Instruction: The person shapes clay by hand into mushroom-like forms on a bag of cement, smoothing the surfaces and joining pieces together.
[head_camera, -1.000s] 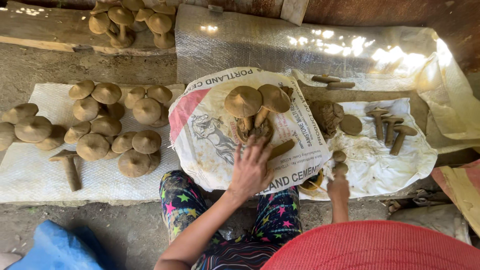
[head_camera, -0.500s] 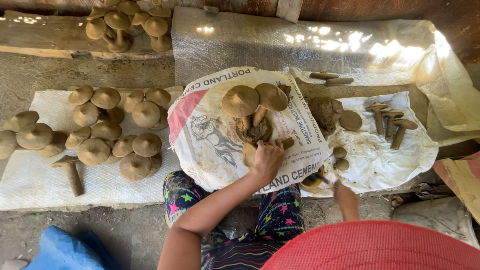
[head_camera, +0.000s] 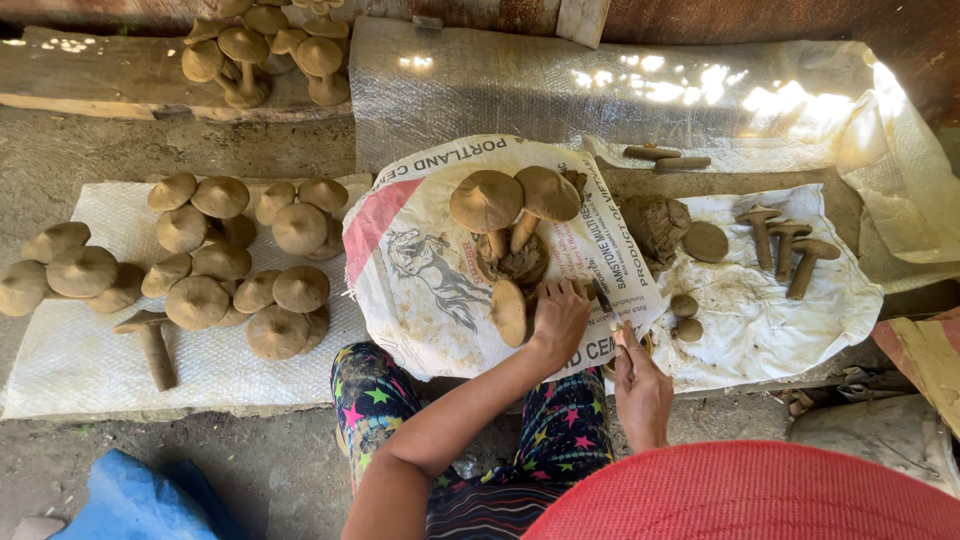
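Left hand (head_camera: 560, 315) holds clay mushroom (head_camera: 509, 311), seemingly

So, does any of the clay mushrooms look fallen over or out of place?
Yes. On the left white sheet, one clay mushroom lies flat on its side beside the upright group. Another mushroom lies tipped on the printed sack, next to the left hand. Whether either is damaged cannot be told.

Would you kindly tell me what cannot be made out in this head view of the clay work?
- Left hand: its fingers curl over the clay beside the loose mushroom cap, hiding what they touch.
- Right hand: the thin tool it holds is too small to identify.
- Red hat brim: covers the person's body.
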